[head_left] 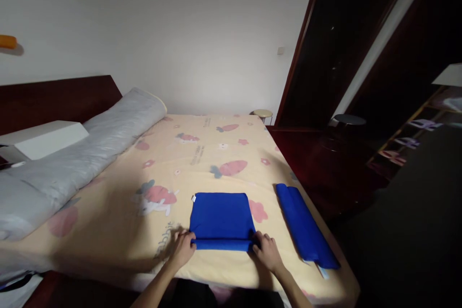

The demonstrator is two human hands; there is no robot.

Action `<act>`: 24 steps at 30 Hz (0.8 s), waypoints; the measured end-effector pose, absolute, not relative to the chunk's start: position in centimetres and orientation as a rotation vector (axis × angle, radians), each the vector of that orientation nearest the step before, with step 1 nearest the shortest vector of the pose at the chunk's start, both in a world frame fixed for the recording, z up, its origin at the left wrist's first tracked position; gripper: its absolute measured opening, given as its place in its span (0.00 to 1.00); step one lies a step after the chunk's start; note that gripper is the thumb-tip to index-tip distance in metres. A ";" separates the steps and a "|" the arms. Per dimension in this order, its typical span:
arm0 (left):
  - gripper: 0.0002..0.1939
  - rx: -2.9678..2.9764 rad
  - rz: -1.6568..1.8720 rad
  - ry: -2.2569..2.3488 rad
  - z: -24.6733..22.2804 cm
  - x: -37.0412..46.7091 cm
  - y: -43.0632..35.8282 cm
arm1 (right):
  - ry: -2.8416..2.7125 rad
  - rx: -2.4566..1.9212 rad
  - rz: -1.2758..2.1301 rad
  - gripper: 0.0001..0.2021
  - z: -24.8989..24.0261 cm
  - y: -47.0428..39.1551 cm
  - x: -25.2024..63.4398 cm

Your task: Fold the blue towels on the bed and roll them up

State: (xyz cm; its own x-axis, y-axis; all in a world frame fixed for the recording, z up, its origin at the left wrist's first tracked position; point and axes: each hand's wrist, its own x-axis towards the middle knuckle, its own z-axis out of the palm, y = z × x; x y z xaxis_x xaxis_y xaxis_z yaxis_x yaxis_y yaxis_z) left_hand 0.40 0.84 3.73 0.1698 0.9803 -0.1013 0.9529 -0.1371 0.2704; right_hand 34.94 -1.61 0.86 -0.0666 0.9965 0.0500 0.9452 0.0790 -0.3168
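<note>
A blue cloth (221, 214) lies spread on the bed, its near edge turned over into a narrow roll. At the left end of that roll, my left hand (185, 245) has its fingers closed on the fabric. My right hand (267, 250) grips the opposite end the same way. A small white tag (194, 198) shows at the cloth's far left corner. Off to the right, apart from both hands, rests a blue rolled bundle (305, 226) with a pale tag at its near end.
The bed (202, 154) has a cream sheet printed with carrots and rabbits. A grey rolled bedding piece (108, 139) and a white box (50, 137) lie along the headboard (61, 98). Two stools (263, 113) and a shoe rack (407, 134) stand beyond the bed's right edge.
</note>
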 end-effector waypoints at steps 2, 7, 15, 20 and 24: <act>0.14 2.099 0.122 1.948 3.8 0.3 1.9 | -2.083 -1.976 0.234 0.15 0.9 -0.9 34.9; 0.24 2.201 0.209 1.975 2.1 3.5 1.1 | -2.110 -1.771 0.070 0.20 -0.5 -1.7 29.9; 0.27 2.684 0.367 1.541 -2.3 3.7 -0.3 | -2.170 -1.433 -0.096 0.21 -4.6 -1.8 27.5; 0.27 2.691 0.358 1.715 -1.8 1.0 -0.2 | -2.069 -1.727 -0.069 0.23 -4.6 -1.8 32.2; 0.28 2.820 0.429 1.558 -2.1 6.1 -0.5 | -2.159 -1.680 0.079 0.23 -3.4 -1.4 27.8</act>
